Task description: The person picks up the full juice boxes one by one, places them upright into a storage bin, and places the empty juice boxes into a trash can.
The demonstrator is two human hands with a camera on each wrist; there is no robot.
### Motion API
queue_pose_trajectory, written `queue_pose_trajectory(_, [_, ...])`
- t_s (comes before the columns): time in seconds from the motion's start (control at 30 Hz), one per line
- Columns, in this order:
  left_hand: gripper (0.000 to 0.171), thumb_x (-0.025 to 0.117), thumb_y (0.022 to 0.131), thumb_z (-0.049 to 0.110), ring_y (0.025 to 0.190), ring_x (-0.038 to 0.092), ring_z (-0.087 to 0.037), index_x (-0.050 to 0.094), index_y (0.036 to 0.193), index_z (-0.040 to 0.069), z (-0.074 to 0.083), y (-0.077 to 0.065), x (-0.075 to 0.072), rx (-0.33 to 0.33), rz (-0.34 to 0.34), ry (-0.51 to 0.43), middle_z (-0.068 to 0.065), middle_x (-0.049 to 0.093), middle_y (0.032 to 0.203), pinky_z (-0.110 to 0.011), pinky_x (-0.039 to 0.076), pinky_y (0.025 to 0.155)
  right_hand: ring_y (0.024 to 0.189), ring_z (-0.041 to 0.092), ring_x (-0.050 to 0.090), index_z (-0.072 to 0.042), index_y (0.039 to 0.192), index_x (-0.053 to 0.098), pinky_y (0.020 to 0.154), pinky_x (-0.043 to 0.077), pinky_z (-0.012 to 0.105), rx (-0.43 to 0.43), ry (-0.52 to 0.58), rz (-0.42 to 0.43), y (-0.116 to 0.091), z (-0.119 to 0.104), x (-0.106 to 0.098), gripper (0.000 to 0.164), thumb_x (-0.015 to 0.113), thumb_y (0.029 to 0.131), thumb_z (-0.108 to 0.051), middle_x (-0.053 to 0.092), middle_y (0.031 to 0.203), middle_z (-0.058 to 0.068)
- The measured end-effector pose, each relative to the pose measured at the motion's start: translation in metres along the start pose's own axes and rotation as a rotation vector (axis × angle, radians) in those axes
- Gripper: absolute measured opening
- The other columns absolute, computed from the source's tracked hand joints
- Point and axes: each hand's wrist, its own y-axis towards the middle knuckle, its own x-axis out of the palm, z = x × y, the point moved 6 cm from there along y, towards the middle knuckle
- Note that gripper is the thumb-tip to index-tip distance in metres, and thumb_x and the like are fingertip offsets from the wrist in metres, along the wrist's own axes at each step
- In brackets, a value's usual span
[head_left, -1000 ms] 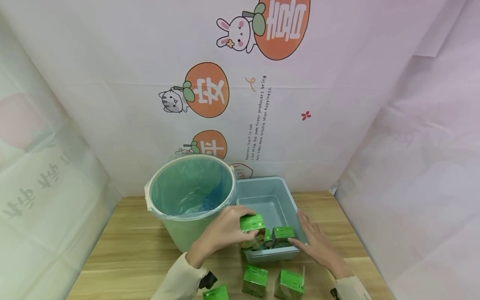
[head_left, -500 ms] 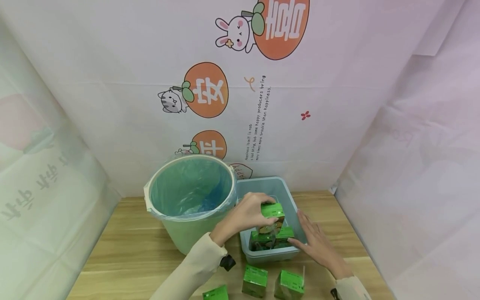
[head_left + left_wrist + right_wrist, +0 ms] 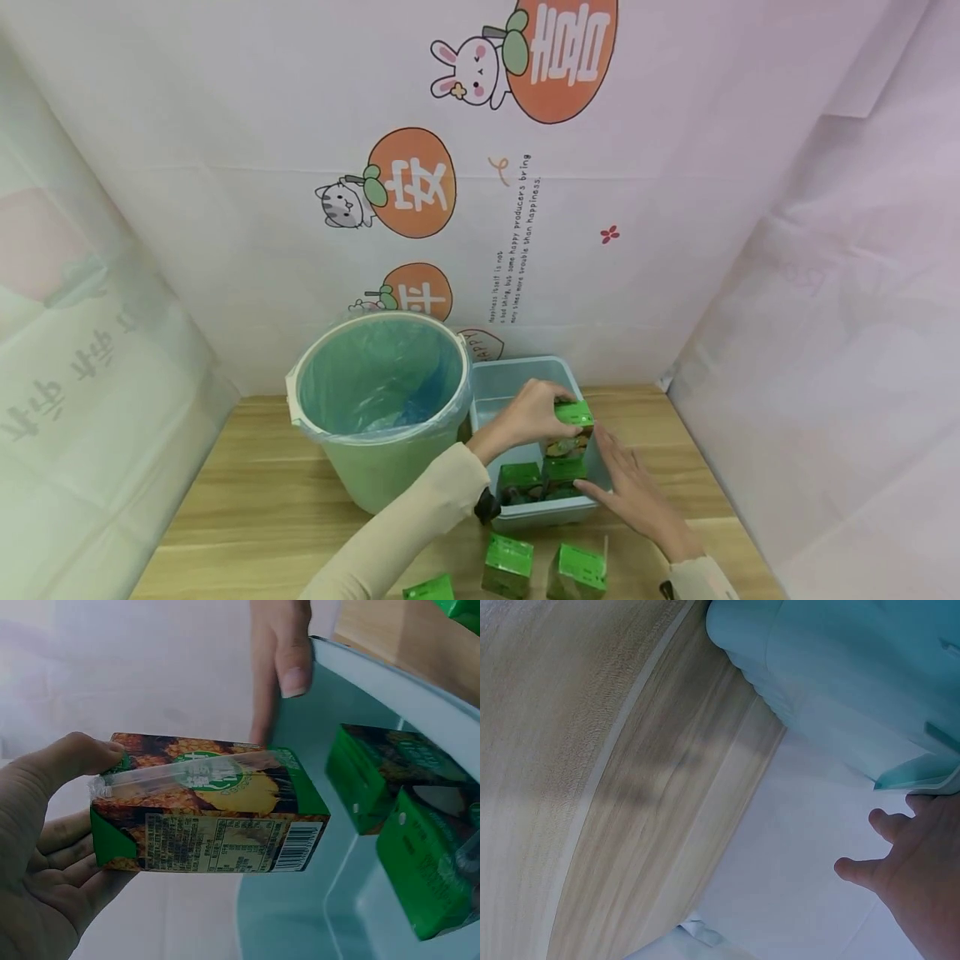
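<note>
My left hand grips a green juice box by its end, thumb on one side and fingers on the other, over the right part of a light blue plastic bin. In the left wrist view this juice box has pineapple pictures, a barcode and a wrapped straw along one face. Beneath it, two more green juice boxes stand side by side at the bin's near end. My right hand rests at the bin's right rim with fingers extended; the right wrist view shows its fingers spread beside the bin's edge.
A pale green trash can with a clear liner stands left of the bin, right against it. Several green juice boxes sit on the wooden table in front. White printed cloth walls in the back and sides.
My left hand has carried the juice box rightward from the bin's near left corner to above its right side. My right hand has stayed at the rim.
</note>
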Motion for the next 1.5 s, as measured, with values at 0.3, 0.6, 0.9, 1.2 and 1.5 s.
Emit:
queue_pose_trajectory(0.3, [0.030, 0.084, 0.092, 0.016, 0.054, 0.053, -0.004, 0.078, 0.117, 0.000, -0.019, 0.014, 0.025, -0.040, -0.034, 0.003, 0.006, 0.067, 0.077, -0.017, 0.045, 0.050, 0.158, 0.048, 0.014, 0.002, 0.168, 0.011, 0.121, 0.005, 0.076, 0.033, 0.003, -0.035, 0.002, -0.001, 0.003, 0.097, 0.063, 0.104, -0.049, 0.016, 0.172, 0.026])
queue_pose_trajectory(0.6, [0.033, 0.084, 0.092, 0.015, 0.050, 0.051, -0.004, 0.077, 0.120, -0.002, -0.018, 0.025, 0.026, -0.026, -0.022, 0.022, 0.006, 0.067, 0.075, -0.016, 0.044, 0.048, 0.158, 0.048, 0.012, 0.000, 0.169, 0.008, 0.122, 0.003, 0.074, 0.049, 0.020, -0.046, 0.002, 0.003, 0.003, 0.097, 0.062, 0.105, -0.050, 0.013, 0.173, 0.026])
queue_pose_trajectory(0.9, [0.031, 0.085, 0.092, 0.013, 0.053, 0.051, -0.004, 0.078, 0.118, -0.001, -0.021, 0.029, 0.023, -0.057, -0.011, 0.056, 0.003, 0.068, 0.079, -0.016, 0.044, 0.049, 0.157, 0.048, 0.018, -0.005, 0.170, 0.006, 0.121, 0.005, 0.076, 0.014, -0.007, -0.017, 0.001, 0.000, 0.003, 0.098, 0.064, 0.104, -0.049, 0.015, 0.173, 0.024])
queue_pose_trajectory(1.2, [0.033, 0.086, 0.091, 0.015, 0.048, 0.045, -0.005, 0.078, 0.119, -0.002, -0.039, 0.030, 0.036, -0.136, -0.065, 0.057, 0.001, 0.064, 0.068, -0.019, 0.041, 0.049, 0.157, 0.048, 0.018, -0.010, 0.171, 0.006, 0.120, 0.007, 0.077, -0.006, -0.006, 0.010, 0.001, 0.001, 0.001, 0.098, 0.065, 0.103, -0.048, 0.015, 0.173, 0.022])
queue_pose_trajectory(1.5, [0.041, 0.091, 0.087, 0.018, 0.098, 0.074, -0.015, 0.078, 0.121, 0.000, -0.061, 0.026, 0.054, -0.185, -0.085, 0.152, -0.010, 0.077, 0.119, -0.026, 0.061, 0.083, 0.158, 0.046, 0.019, -0.011, 0.171, 0.007, 0.121, 0.007, 0.076, -0.005, 0.000, 0.021, -0.001, 0.000, 0.000, 0.098, 0.067, 0.103, -0.047, 0.015, 0.174, 0.019])
